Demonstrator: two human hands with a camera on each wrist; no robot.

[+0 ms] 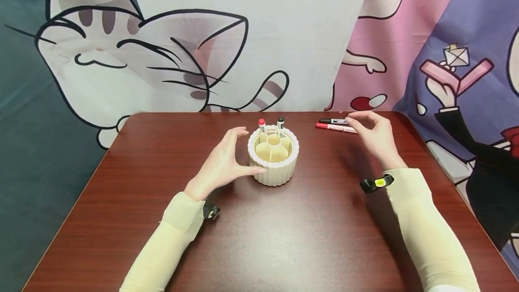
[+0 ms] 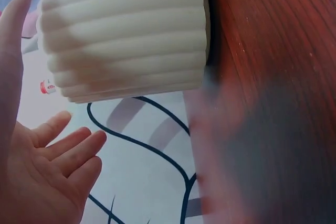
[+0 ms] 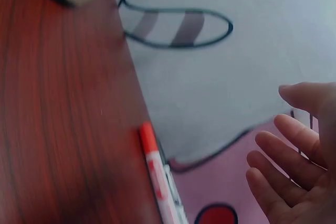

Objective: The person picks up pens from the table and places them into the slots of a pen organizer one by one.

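Observation:
A cream fluted pen holder (image 1: pixel 274 172) with several compartments stands upright on the table. At its back, a red-capped marker (image 1: pixel 262 125) and a black-capped marker (image 1: pixel 280 126) poke up from the compartments. My left hand (image 1: pixel 219 161) is spread at the holder's left side, the thumb across its front and the fingers behind. In the left wrist view the fingers are apart from the ribbed wall. To the right, a red marker (image 1: pixel 335 127) and a black marker (image 1: pixel 333 121) lie side by side. Over their right ends hovers my right hand (image 1: pixel 377 139), relaxed and holding nothing.
The dark red wood table (image 1: pixel 275 233) runs back to a hanging cloth (image 1: pixel 308 35) printed with cartoon figures. The loose markers lie close to the table's back edge. A small black camera (image 1: pixel 211 211) is strapped on the left wrist, another (image 1: pixel 368 185) on the right.

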